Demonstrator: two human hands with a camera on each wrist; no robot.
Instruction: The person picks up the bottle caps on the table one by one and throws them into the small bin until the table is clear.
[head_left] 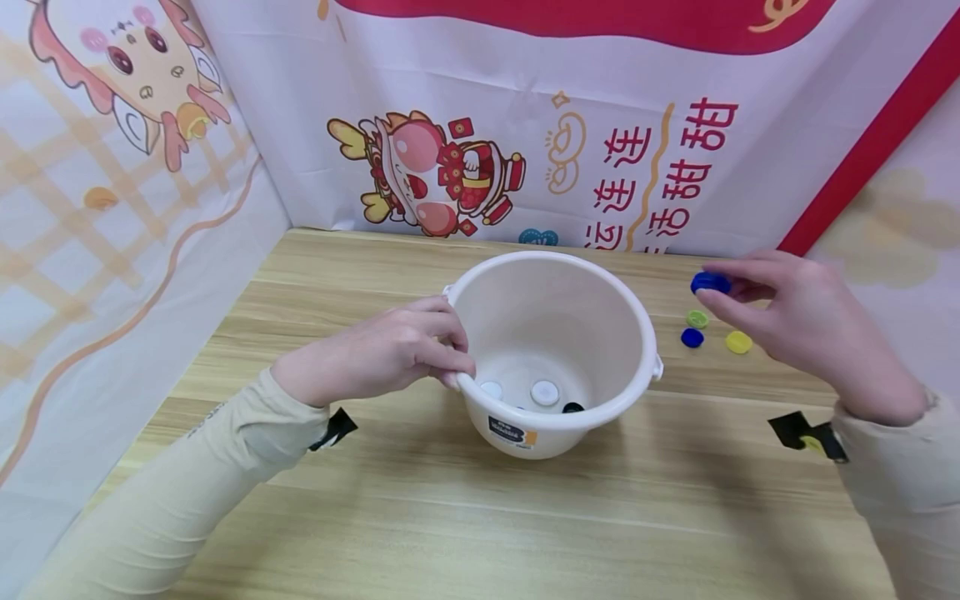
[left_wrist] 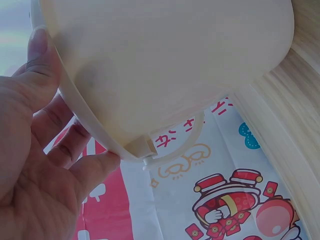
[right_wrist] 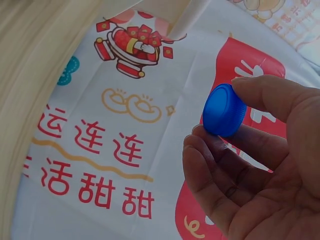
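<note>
A cream plastic bucket (head_left: 555,433) stands on the wooden table, with a few white caps (head_left: 544,392) and a black cap (head_left: 573,407) on its bottom. My left hand (head_left: 382,350) grips the bucket's rim at its left side; in the left wrist view the thumb and fingers (left_wrist: 95,167) lie along the rim. To the right of the bucket, my right hand (head_left: 802,317) pinches a blue bottle cap (right_wrist: 223,111) between thumb and fingers, above the table. Close below it lie a light green cap (head_left: 697,319), a smaller blue cap (head_left: 692,337) and a yellow cap (head_left: 738,342).
The wooden table (head_left: 420,517) reaches back to a white printed cloth (head_left: 465,75) with red patterns and characters. Another patterned cloth (head_left: 112,233) hangs along the left side. A handle joint (head_left: 657,367) sticks out from the bucket's right side.
</note>
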